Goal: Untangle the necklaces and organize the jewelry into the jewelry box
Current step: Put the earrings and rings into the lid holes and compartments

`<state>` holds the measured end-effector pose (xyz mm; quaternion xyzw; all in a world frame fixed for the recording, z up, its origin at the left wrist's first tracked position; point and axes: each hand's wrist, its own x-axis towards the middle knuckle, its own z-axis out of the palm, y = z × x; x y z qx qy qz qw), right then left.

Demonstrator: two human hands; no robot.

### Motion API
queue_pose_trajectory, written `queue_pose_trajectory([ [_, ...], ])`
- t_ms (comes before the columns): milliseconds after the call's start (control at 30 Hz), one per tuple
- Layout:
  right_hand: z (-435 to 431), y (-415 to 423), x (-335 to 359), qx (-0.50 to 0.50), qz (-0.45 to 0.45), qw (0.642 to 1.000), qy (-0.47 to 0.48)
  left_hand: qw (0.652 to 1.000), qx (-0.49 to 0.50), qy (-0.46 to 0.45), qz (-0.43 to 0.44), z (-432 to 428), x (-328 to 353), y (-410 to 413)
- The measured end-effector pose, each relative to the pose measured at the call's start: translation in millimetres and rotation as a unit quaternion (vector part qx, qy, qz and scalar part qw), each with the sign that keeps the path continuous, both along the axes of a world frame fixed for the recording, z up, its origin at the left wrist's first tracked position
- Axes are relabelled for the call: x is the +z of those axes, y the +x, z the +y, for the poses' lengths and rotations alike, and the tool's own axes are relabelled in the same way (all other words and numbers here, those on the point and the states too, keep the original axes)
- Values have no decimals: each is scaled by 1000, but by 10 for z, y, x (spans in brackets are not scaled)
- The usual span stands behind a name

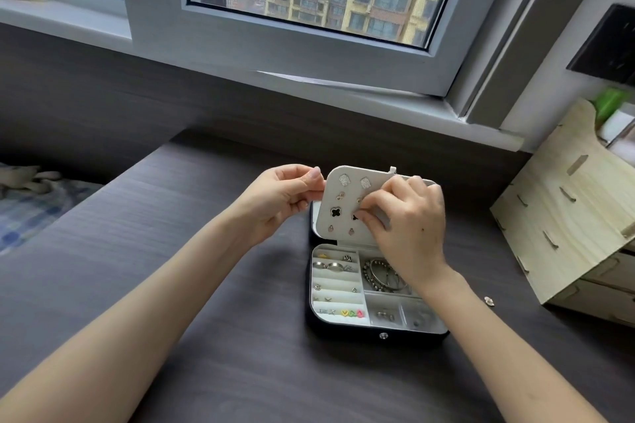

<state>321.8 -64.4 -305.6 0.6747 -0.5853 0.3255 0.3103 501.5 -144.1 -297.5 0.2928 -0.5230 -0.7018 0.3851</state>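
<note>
A dark jewelry box (347, 331) lies open on the table, its white tray holding rings (332, 266), small coloured studs (350, 312) and bangles (379, 275) in separate compartments. A white earring panel (340, 206) stands tilted above the tray, with several earring pairs pinned on it. My left hand (278, 203) grips the panel's upper left edge. My right hand (409, 220) covers the panel's right side, fingertips pinching a small earring against it near a black clover stud (334, 212). The panel's right part is hidden.
A small loose jewelry piece (488, 301) lies on the dark table right of the box. A pale wooden organizer (567, 216) stands at the right edge. A window sill (378, 103) runs behind. Bedding (31, 203) lies left.
</note>
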Motion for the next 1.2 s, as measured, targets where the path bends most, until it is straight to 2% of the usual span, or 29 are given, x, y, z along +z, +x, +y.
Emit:
queue_pose_trajectory([
  [67, 38, 20, 53, -32, 32, 999, -29, 1000, -15, -11, -9, 8, 12, 13],
  [200, 128, -25, 115, -63, 84, 994, -25, 995, -71, -52, -55, 8, 61, 80],
  [333, 194, -118, 83, -1, 95, 995, -22, 980, -147, -86, -107, 16, 132, 136],
  [433, 266, -100, -18, 15, 116, 991, -61, 964, -185, -108, -156, 35, 193, 153],
  [600, 368, -47, -216, 13, 137, 981, -140, 939, -105, -154, -289, 32, 155, 49],
  [733, 392, -45, -228, 30, 150, 979, -138, 919, -115, -162, -339, 78, 100, -109],
  [1033, 371, -45, -271, 34, 126, 978, -160, 884, -159, -152, -412, 19, 146, -312],
  [1200, 361, -51, -267, 34, 112, 980, -161, 892, -182, -113, -399, 6, 203, -318],
])
